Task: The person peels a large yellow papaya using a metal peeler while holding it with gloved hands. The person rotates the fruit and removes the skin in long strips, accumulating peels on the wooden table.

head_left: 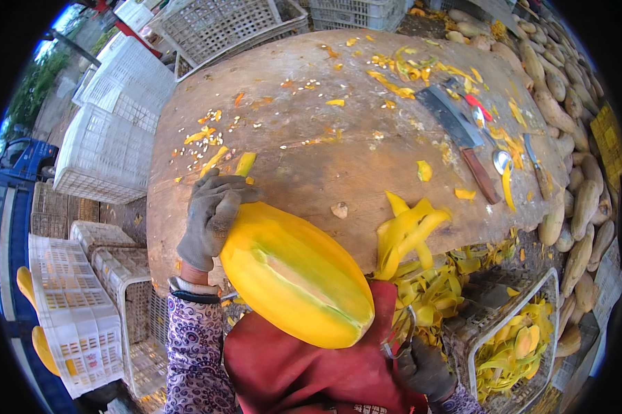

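Note:
A large, long pumpkin (290,269) lies slantwise between the table edge and my red apron (304,366). Most of its skin is off; it shows bright yellow, with greenish streaks and a pale strip along the top. My left hand (214,217), in a grey glove, grips the pumpkin's far left end. Low on the right, my gloved right hand (425,369) is apart from the pumpkin and closed around a tool with a thin metal frame, seemingly a peeler (409,324), partly hidden by shadow. Yellow peel strips (407,228) are heaped at the table edge beside the pumpkin.
On the wooden table (290,165) lie a cleaver (456,127), a spoon (502,162), a small knife (534,162), seeds and scraps. A crate (552,331) of peels stands at right. Whole tan pumpkins (559,110) are piled beyond. White crates (107,148) are stacked left.

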